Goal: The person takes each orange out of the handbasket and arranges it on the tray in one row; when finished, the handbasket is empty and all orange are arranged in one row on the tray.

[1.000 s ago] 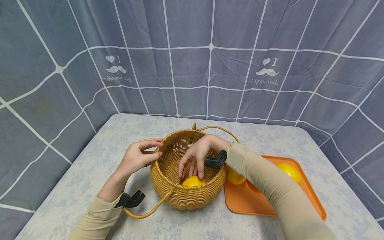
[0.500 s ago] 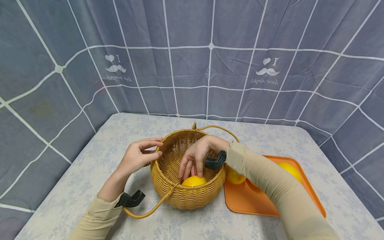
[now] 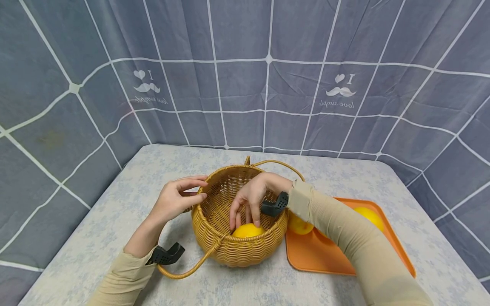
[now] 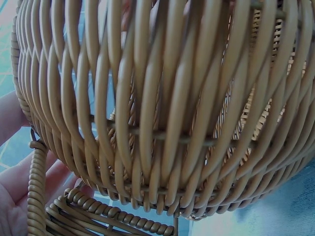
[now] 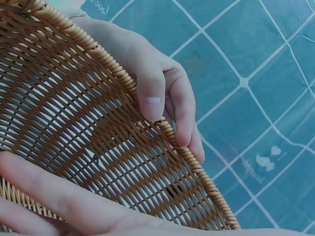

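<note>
A round wicker basket (image 3: 245, 254) stands on the table in front of me. My left hand (image 3: 174, 200) holds its left rim; the right wrist view shows the left thumb (image 5: 151, 101) over the rim. Low inside the basket's near side sits a round yellow fruit (image 3: 248, 231), its lower part hidden by the wall. My right hand (image 3: 253, 196) reaches down into the basket, thumb on the fruit's top and fingers at its far left side. In the right wrist view its fingers (image 5: 69, 194) extend across the weave, with the fruit out of sight.
Right of the basket lies an orange tray (image 3: 319, 260) with yellow fruits on it, one (image 3: 300, 225) beside the basket wall and another (image 3: 370, 217) farther right, partly behind my sleeve. A basket handle (image 3: 187, 274) loops out at the near left. A grey gridded curtain (image 3: 245, 85) hangs behind the table.
My right fingers have shifted slightly around the fruit, which has moved up a touch in the basket. The left hand and the basket stay in place.
</note>
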Tool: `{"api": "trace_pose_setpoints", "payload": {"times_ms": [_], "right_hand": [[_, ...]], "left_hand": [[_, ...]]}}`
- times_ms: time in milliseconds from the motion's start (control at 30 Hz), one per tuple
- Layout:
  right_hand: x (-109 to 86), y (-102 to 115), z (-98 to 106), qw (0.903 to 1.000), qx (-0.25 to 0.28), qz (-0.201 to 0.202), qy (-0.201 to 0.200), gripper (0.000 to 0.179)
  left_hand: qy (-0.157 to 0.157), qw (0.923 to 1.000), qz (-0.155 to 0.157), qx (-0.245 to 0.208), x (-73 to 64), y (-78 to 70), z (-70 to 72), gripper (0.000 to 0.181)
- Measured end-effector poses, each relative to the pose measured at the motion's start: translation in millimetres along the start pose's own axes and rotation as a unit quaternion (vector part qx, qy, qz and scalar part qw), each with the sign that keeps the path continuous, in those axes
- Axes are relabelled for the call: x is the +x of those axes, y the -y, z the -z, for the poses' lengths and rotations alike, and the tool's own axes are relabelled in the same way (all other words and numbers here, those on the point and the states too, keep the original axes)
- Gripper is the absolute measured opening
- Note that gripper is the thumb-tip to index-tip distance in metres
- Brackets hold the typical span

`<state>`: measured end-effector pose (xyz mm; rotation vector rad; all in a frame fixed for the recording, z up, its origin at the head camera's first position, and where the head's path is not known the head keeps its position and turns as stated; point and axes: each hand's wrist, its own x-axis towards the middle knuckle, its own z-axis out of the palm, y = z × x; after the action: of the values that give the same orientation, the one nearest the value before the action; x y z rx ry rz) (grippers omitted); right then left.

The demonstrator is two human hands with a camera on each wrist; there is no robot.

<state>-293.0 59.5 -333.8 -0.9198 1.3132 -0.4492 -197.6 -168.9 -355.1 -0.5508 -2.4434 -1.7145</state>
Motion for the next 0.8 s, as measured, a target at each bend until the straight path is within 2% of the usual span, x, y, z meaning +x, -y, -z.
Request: {"api": "trace_pose_setpoints", "payload": {"times_ms": [333, 600, 800], "right_hand": [[-1.4, 1.8, -0.1, 0.999, -0.033, 0.006, 0.029, 0.068], [-3.4, 2.4, -1.3, 0.9986, -0.037, -0.018, 0.032, 0.069], [-3.8, 3.1, -1.9, 0.9971, -0.062, -0.011, 0.043, 0.072]], "left_hand": [[-0.001, 1.0, -0.002, 0.001, -0.4, 0.2, -0.1, 0.024], [-0.003, 1.0, 0.001, -0.001, -0.7, -0.1, -0.7, 0.024], [-0.001, 1.0, 0.003, 0.001, -0.8, -0.4, -0.6, 0.024]]}}
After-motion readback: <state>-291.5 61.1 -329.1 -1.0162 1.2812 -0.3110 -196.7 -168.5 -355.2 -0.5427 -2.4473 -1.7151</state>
